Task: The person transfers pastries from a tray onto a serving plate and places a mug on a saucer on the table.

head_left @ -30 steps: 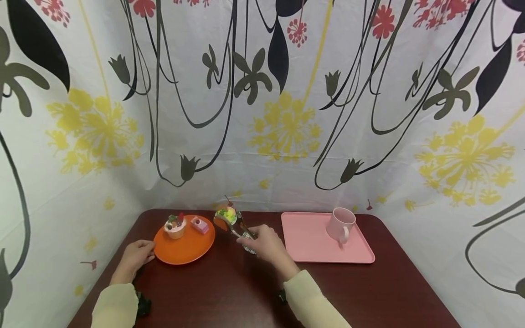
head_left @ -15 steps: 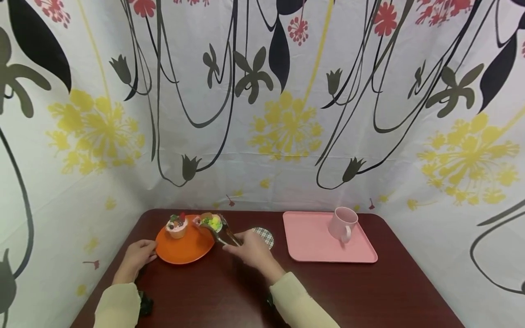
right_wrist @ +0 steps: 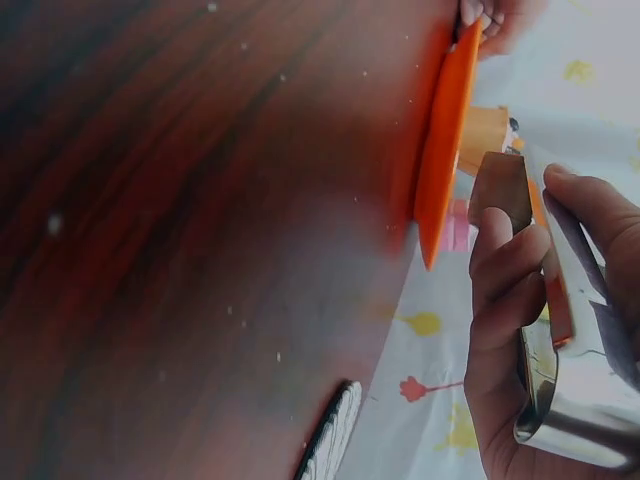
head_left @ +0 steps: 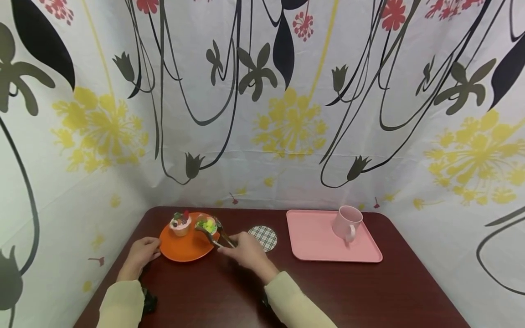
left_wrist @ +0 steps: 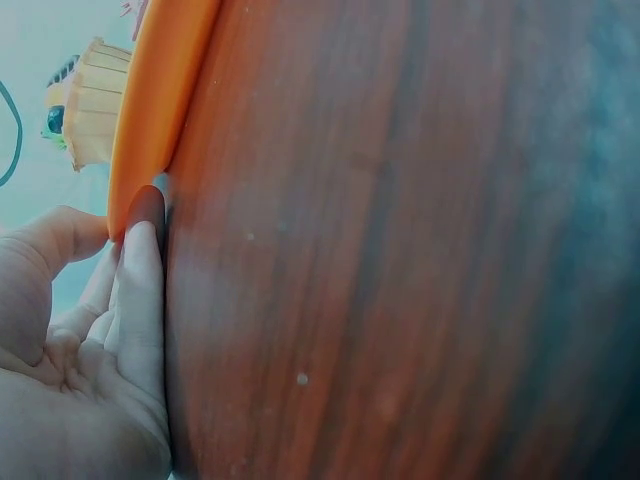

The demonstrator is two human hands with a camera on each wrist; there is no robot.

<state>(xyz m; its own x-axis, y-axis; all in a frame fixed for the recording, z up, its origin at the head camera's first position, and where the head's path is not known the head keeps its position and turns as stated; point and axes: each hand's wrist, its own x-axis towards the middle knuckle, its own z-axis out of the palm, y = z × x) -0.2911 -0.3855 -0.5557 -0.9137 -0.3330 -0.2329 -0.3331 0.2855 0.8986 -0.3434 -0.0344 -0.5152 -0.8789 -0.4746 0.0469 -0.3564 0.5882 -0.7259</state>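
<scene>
The orange plate (head_left: 184, 249) lies at the left of the table, and my left hand (head_left: 141, 255) pinches its near-left rim, thumb above and fingers beneath. A fruit-topped cupcake (head_left: 180, 224) stands on the plate. Metal tongs (head_left: 219, 238) are gripped in my right hand (head_left: 248, 251). Between their tips, over the plate's right part, is a small pastry (head_left: 207, 224) topped with green and yellow pieces. The right wrist view shows a pink cake piece (right_wrist: 456, 226) on the plate by the tongs; in the head view the pastry and tongs cover it.
A round checked coaster (head_left: 263, 238) lies right of the plate, just beyond my right hand. Farther right is a pink tray (head_left: 311, 241) bearing a pink mug (head_left: 346, 223). A patterned cloth (head_left: 262, 136) hangs behind the dark wooden table (head_left: 213, 291).
My right hand has carried the tongs and pastry leftward, from beside the coaster to over the plate, uncovering the coaster. My left hand has stayed on the plate's rim.
</scene>
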